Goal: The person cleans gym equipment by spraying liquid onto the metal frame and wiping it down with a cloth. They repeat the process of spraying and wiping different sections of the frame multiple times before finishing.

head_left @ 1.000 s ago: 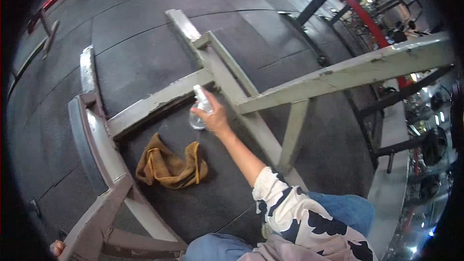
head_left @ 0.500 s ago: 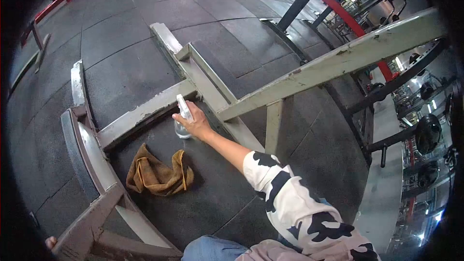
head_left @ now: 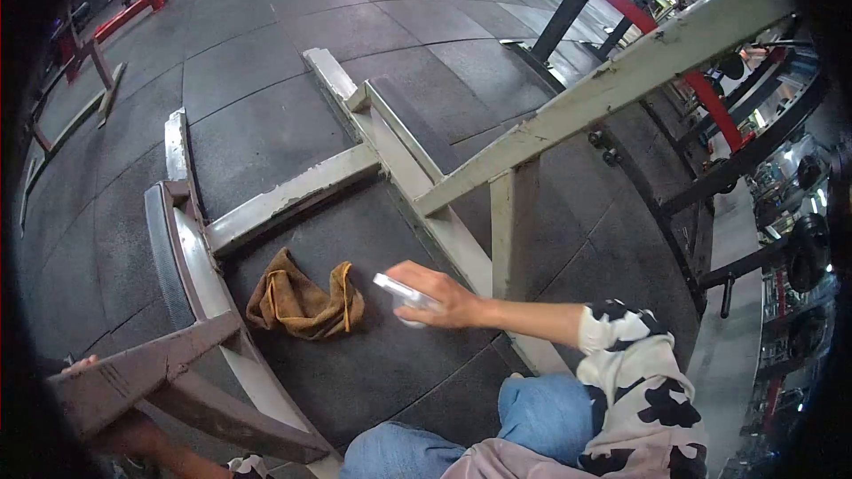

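My right hand (head_left: 439, 297) is closed around a clear spray bottle with a white top (head_left: 401, 289), held above the dark floor just right of the cloth. The brown cloth (head_left: 306, 297) with orange edging lies crumpled on the floor between the frame's beams. At the lower left, my left hand (head_left: 86, 362) shows only fingertips at the edge of a worn metal beam (head_left: 146, 368); the rest of it is hidden behind the beam.
The frame's chipped crossbar (head_left: 293, 198) lies beyond the cloth, and a long slanted beam (head_left: 612, 89) rises to the right. Racks with weight plates (head_left: 808, 253) stand at the far right. Red-based equipment (head_left: 138, 9) is at the back left.
My right hand has moved back from the crossbar, toward me and to the right, with the spray bottle. The view has shifted slightly, and more of my left arm shows behind the beam.
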The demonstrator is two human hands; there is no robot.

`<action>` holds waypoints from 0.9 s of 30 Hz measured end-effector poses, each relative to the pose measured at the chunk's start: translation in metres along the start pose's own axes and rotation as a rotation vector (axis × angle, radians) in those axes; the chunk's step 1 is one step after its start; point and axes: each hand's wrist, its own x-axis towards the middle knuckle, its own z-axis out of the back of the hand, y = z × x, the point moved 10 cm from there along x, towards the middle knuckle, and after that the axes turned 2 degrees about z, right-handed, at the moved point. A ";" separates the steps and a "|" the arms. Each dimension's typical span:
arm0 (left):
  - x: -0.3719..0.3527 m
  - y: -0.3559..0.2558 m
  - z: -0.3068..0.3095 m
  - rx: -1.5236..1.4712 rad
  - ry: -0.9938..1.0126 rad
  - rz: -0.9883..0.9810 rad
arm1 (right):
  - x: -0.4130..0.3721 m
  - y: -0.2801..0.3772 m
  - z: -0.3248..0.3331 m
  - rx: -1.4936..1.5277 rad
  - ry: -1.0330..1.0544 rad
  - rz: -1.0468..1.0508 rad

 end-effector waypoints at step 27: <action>-0.017 0.031 -0.042 -0.746 -0.162 0.269 | -0.148 0.176 0.277 0.025 -0.930 -0.001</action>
